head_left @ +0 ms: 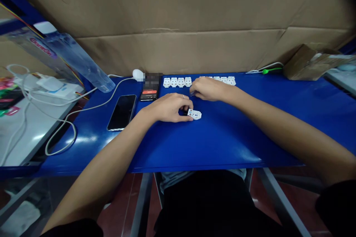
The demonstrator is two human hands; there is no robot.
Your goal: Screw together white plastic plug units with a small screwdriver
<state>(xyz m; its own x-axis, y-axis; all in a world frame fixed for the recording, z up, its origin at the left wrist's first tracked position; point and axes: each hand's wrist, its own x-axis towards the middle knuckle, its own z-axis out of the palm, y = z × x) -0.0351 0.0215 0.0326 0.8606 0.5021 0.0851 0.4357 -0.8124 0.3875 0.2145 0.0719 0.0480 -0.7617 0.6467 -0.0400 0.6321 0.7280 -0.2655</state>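
My left hand [172, 108] pinches a small stack of white notched cards [197, 114] at its left edge, thumb below and fingers above, on the blue table. The top card carries small coloured spots and dark marks. Beyond it, my right hand [207, 88] is closed, fingertips pointing down and left; a small glint shows at them, too small to name. It is in front of a row of similar white cards. Several of these cards [177, 82] lie to its left and more cards [226, 80] to its right; the hand hides the middle.
A phone [122, 113] lies left of my left hand; a second phone [150, 88] with a lit screen stands behind it. A white cable [74, 129] loops over the left side. A clear bottle [79, 59] leans there. A cardboard box [303, 63] sits back right.
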